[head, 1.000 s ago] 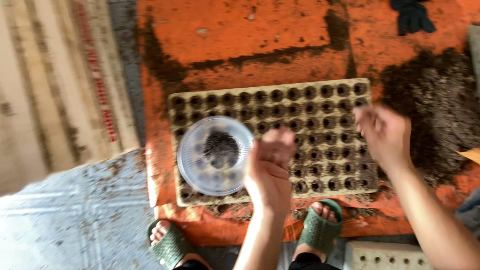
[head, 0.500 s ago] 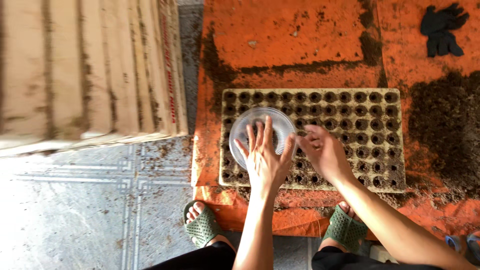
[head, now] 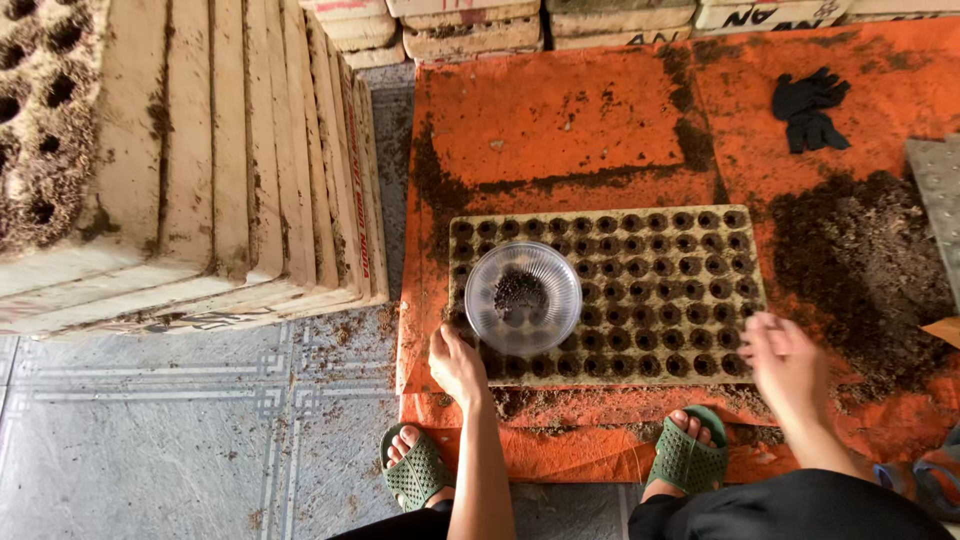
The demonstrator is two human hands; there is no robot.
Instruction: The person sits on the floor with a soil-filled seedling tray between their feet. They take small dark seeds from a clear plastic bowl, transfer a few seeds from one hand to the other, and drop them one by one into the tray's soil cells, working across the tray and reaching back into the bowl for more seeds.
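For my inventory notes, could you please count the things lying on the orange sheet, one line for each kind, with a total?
Beige foam seedling tray with soil-filled cells: 1
Clear round plastic bowl holding dark seeds: 1
Pair of black gloves: 1
Heap of dark loose soil: 1
Green rubber sandals: 2
Total: 6

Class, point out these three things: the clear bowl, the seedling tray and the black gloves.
clear bowl (head: 523, 298), head view, on its seed-filled middle.
seedling tray (head: 690, 262), head view, on cells right of the bowl.
black gloves (head: 808, 110), head view, on the pair's centre.
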